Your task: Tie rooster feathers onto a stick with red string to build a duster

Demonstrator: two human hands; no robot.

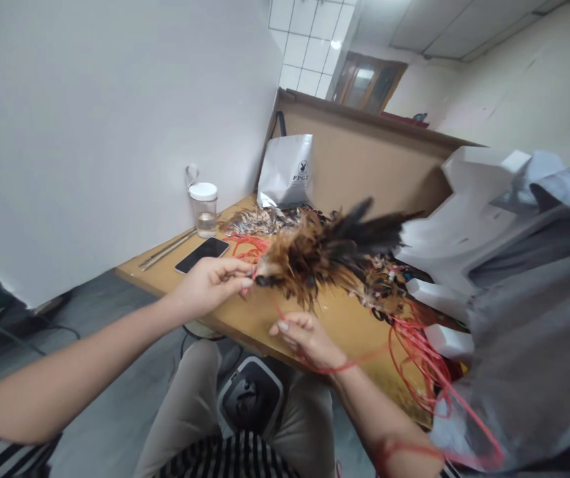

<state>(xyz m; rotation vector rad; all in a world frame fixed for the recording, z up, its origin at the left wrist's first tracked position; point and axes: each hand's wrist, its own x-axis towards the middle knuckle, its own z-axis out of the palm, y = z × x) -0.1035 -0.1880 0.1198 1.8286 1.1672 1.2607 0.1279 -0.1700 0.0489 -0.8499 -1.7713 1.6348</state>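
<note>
My left hand (219, 284) pinches the bound base of a bundle of brown and black feathers (314, 255), held above the table with its dark tips pointing right. Below and to the right, my right hand (307, 335) is closed on a red cord (332, 368). The cord runs up toward the feather base and trails back over my right forearm in a loose loop. A tangle of red cord (421, 345) lies at the table's right edge, beside more brown feathers (381, 285).
On the wooden table (245, 318) are a phone (202, 254), thin sticks (168, 249), a lidded jar (206, 212), a silver bag (287, 172) and a pile of feathers (249, 219). White foam pieces (444, 299) and grey cloth (538, 332) crowd the right side. A wall stands left.
</note>
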